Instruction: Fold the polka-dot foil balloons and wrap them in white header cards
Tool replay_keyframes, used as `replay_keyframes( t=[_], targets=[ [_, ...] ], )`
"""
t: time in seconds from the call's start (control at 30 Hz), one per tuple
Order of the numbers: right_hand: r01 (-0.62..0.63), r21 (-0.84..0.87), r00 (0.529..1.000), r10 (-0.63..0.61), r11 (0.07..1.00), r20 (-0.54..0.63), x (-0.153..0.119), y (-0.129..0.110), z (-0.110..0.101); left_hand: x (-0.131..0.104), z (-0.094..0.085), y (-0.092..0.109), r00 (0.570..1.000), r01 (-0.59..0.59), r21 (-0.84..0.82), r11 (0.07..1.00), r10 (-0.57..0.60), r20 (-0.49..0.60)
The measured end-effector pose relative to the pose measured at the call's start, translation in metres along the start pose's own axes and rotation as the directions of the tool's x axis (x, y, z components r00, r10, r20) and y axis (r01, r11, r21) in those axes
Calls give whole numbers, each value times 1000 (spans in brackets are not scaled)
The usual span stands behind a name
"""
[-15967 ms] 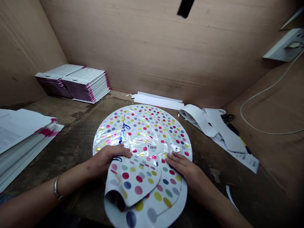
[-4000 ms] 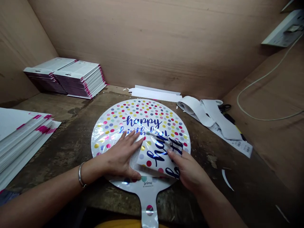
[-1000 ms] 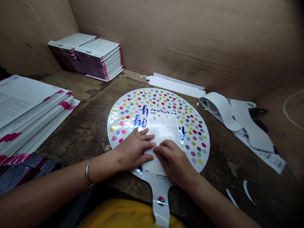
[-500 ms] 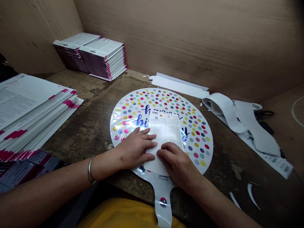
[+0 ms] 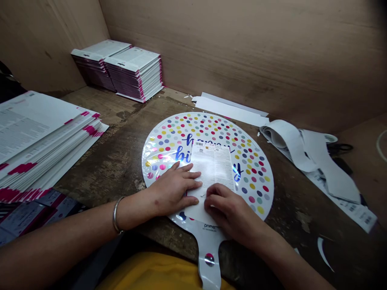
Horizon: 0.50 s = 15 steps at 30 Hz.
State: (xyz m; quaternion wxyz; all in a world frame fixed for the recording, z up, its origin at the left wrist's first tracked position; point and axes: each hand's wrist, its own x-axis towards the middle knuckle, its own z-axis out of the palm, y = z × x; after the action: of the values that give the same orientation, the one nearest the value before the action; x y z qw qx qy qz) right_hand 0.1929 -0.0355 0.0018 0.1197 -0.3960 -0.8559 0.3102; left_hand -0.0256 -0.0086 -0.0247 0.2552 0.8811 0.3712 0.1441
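Note:
A flat foil balloon (image 5: 256, 169) with coloured dots and blue birthday lettering lies on the worktop, its tail pointing toward me. On its middle rests a white printed leaflet (image 5: 211, 169) with a barcode at the top. My left hand (image 5: 175, 187) is open, fingers spread, pressing on the leaflet's left side and the balloon beside it. Over the leaflet's lower right, my right hand (image 5: 229, 209) is closed with its fingertips pinched together. A small thin mark or sliver shows by those fingertips; whatever they hold is too small to name.
Stacks of white and pink printed packets stand at the left (image 5: 45, 125) and in the back corner (image 5: 133, 72). White paper strips (image 5: 229, 108) lie along the back panel. A curled label strip (image 5: 317, 157) and scissors (image 5: 341, 148) are at the right.
My right hand has shifted slightly down and right, and a thin mark now shows by its fingertips. My left hand stays on the leaflet. The view has shifted slightly.

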Motion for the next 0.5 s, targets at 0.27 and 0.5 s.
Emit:
replay_keyframes(
  t=[0.27,0.5],
  targets=[
    [1,-134,999,-7,991,-45,10,7,-7,2,-1,-1,1000,-23,12,1000,23,2],
    [44,-157,999,-40,987,29,29,5,3,2,0,-2,999,-36,12,999,36,8]
  ],
)
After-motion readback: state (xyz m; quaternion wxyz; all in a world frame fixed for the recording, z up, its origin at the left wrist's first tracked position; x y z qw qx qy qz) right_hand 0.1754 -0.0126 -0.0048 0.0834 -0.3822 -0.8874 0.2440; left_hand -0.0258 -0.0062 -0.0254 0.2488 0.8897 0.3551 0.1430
